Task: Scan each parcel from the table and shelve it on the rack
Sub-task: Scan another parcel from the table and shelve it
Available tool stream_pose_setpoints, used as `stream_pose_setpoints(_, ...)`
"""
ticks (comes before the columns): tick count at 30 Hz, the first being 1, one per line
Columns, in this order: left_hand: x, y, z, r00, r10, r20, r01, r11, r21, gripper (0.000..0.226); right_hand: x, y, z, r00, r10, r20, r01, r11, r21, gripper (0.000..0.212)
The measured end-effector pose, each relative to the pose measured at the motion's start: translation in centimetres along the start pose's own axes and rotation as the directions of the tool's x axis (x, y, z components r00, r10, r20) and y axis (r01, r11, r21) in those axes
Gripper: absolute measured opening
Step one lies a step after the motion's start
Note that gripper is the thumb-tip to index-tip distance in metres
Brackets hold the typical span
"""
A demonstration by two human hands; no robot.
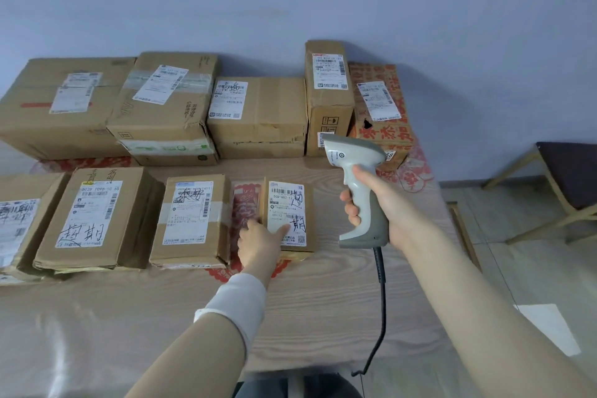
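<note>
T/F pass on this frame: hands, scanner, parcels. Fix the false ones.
1. The right hand holds the scanner. True.
2. The scanner is cordless. False: a dark cable hangs from its grip.
3. The left hand touches the small parcel in the front row. True.
4. The small parcel is lifted off the table. False: it lies flat on the table.

The small parcel's label reads "502-602-12", another label "超期".
</note>
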State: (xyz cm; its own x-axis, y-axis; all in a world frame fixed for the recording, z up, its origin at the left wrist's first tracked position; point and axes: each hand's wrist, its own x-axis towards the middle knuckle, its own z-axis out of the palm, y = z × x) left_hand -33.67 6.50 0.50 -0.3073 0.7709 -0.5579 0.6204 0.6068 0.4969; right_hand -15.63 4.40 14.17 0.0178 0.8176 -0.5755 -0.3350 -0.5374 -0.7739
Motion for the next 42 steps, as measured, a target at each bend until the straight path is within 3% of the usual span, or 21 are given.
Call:
stream_pose_setpoints(4, -2.0, 1.9, 1.7, 0.995, 0.002, -0.103, 0.002, 0.999, 0.032, 0.087, 0.5, -0.4, -2.1, 0.998, 0.033, 0.052, -0.033, 0.999, -0.006, 0.023)
stream_pose_setpoints(13, -2.7, 2.5, 2.0, 0.997, -0.075, 0.007, 0.074, 0.966, -0.247, 0.090, -0.3, -1.1, -4.3, 0.998, 0.030, 0.049, -0.025, 0.996, -0.082, 0.030)
stream_pose_setpoints(17, -4.2, 3.6, 0.2, 0.995, 0.095, 0.042, -0.064, 0.881, -0.468, 0.107, -1.6, -2.8, -3.9, 0.999, 0.001, 0.041, 0.005, 0.989, -0.149, 0.031)
stream_pose_setpoints(23, -7.0, 7.1, -4.5, 0.937, 0.345, -0.056, -0.281, 0.648, -0.708, 0.090, -4.8, -6.6, -1.7, 0.987, -0.148, 0.057, 0.157, 0.963, -0.221, 0.026)
stream_pose_setpoints(28, -8.0, 9.5, -8.1, 0.887, 0.435, -0.153, -0.395, 0.547, -0.738, 0.079, -7.3, -9.3, 1.2, 0.947, -0.309, 0.088, 0.322, 0.908, -0.270, 0.021)
stream_pose_setpoints(31, -8.5, 10.4, -9.7, 0.856, 0.486, -0.176, -0.434, 0.491, -0.755, 0.084, -8.4, -9.7, 2.5, 0.919, -0.381, 0.106, 0.395, 0.875, -0.278, 0.021)
stream_pose_setpoints(42, -10.1, 11.9, -12.3, 0.789, 0.548, -0.276, -0.535, 0.395, -0.747, 0.070, -11.1, -10.8, 4.5, 0.857, -0.492, 0.153, 0.515, 0.815, -0.266, 0.023)
